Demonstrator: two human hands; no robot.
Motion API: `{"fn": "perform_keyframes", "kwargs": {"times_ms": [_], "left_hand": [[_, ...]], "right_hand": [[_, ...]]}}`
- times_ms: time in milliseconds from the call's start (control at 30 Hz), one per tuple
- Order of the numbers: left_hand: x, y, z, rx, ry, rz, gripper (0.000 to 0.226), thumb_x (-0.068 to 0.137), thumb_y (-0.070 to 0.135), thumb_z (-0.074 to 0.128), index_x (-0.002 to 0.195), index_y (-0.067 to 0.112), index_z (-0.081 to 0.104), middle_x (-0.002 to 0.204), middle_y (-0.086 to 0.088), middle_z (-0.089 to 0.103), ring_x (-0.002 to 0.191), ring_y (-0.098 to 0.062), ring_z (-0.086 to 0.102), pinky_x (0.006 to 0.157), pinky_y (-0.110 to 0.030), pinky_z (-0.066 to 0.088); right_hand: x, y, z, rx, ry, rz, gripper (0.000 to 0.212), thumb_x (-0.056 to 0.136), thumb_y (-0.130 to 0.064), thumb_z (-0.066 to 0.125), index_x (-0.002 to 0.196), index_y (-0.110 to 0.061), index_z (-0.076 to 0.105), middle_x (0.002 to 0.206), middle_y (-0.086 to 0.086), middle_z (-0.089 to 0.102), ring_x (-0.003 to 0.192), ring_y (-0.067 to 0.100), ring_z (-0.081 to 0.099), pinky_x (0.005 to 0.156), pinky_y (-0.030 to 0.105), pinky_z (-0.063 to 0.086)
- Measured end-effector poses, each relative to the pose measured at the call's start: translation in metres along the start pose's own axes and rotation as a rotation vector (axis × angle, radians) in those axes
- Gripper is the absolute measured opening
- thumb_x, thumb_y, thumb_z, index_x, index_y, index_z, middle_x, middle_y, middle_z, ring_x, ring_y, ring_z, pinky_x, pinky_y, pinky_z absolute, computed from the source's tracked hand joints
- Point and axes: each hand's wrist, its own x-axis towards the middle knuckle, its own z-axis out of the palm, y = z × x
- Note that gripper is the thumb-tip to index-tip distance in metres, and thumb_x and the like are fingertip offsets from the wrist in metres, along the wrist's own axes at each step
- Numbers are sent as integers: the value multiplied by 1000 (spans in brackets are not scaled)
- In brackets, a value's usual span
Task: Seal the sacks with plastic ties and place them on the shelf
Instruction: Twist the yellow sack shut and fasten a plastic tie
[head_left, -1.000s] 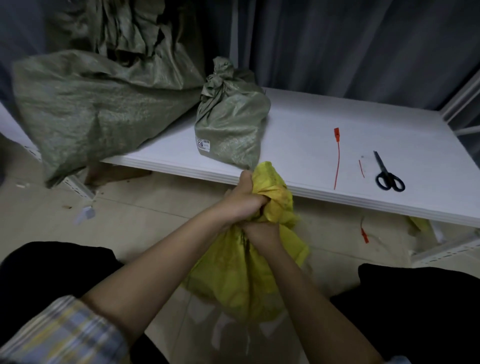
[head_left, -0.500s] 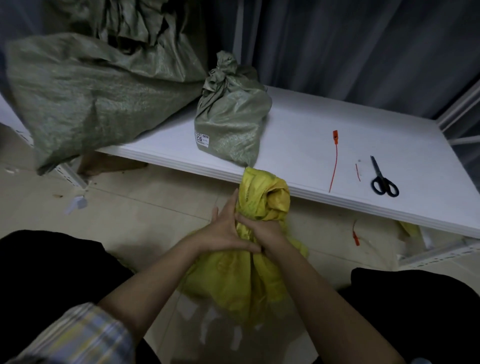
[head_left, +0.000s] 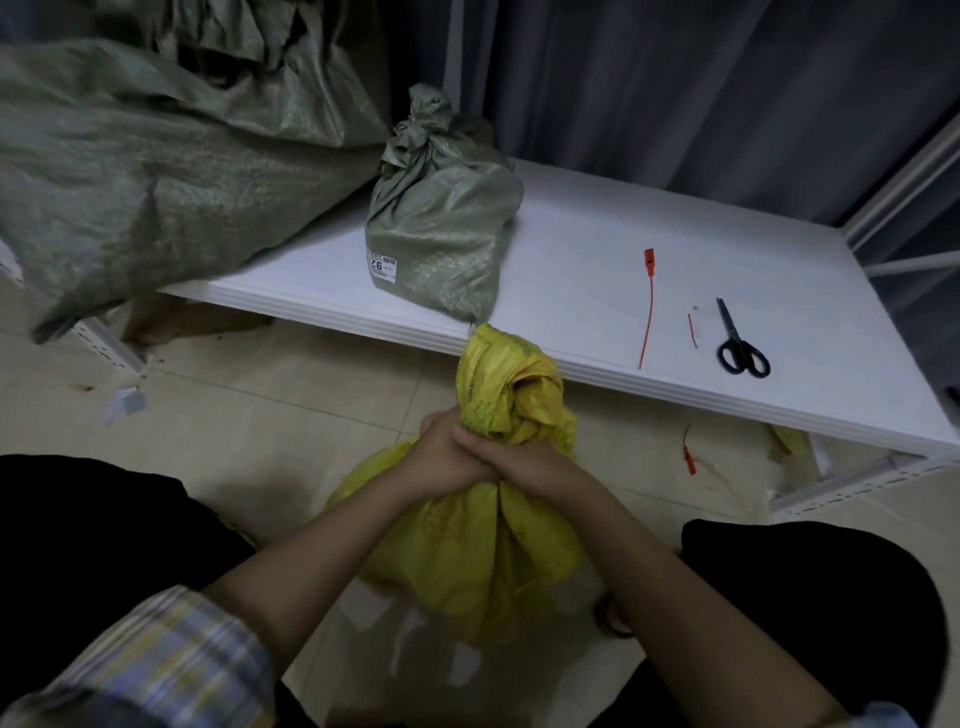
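Yellow sack (head_left: 467, 551): neck bunched, upright on floor before shelf (head_left: 597, 291). Green sack (head_left: 441, 234): knotted, on shelf. Orange tie (head_left: 647, 306): flat on shelf.

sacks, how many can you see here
3. A large green sack lies at the shelf's left end, a small tied green sack stands mid-shelf, and a yellow sack is held on the floor. More may be hidden behind the large one.

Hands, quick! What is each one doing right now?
Left hand: closed round the gathered neck of the yellow sack.
Right hand: closed round the same neck, its fingers lying over the left hand.
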Motion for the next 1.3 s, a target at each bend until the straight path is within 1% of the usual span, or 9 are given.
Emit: {"fn": "perform_keyframes", "kwargs": {"times_ms": [100,300,433,600,700,767,867,1033,1300], "left_hand": [[10,8,6,100,23,-28,19,89,16,61,107,13,65,99,7,61,86,3,55,74,4,39],[35,3,18,100,39,-102,55,68,63,48,102,26,69,111,4,67,103,-14,62,95,-39,50],[48,17,20,-42,-32,-67,45,70,46,57,112,30,51,113,6,54,107,-9,52,90,-21,39],[70,5,16,-125,47,-132,39,66,21,80,99,28,62,104,4,66,98,-12,62,85,-30,50],[81,0,22,-80,101,-187,34,69,12,78,97,25,62,102,-2,67,99,-18,63,87,-33,50],[85,0,25,-82,117,-208,32,71,10,76,96,23,61,102,-4,66,98,-19,62,85,-30,49],[84,2,26,-94,139,-237,36,72,10,76,105,19,62,102,-1,64,94,-14,60,80,-24,44],[82,0,23,-143,131,-217,35,72,3,76,101,18,61,90,11,63,81,1,58,63,-3,46],[86,-5,20,-145,91,-232,37,72,6,77,103,19,62,96,5,65,87,-3,61,73,-17,48]], "right_hand": [[10,9,-6,-94,72,-38,80,75,-58,65,142,-21,39,145,-5,41,132,14,40,108,22,28],[45,38,-30,-246,259,36,126,34,-94,59,142,-36,31,148,-9,35,135,16,35,113,41,29],[44,23,-50,-190,221,-40,102,40,-80,74,129,-36,50,133,-10,53,120,10,53,101,35,45],[33,5,-93,-118,-22,-129,63,66,-37,75,125,-24,57,120,-6,62,108,9,58,92,30,49],[50,10,-119,-87,324,-215,28,85,-6,58,112,-8,65,114,7,66,105,18,61,92,26,47],[66,12,-138,-257,618,-219,21,89,-6,54,104,-4,69,108,12,68,102,23,62,80,12,39],[94,9,-166,-397,833,-147,26,92,-13,52,106,3,66,108,18,66,100,28,61,73,18,39],[133,13,-184,-660,912,68,31,94,-14,47,119,4,55,121,22,53,111,34,53,94,38,47],[144,11,-189,-566,883,202,19,89,4,52,107,7,58,111,22,63,104,34,61,87,35,50]]}}
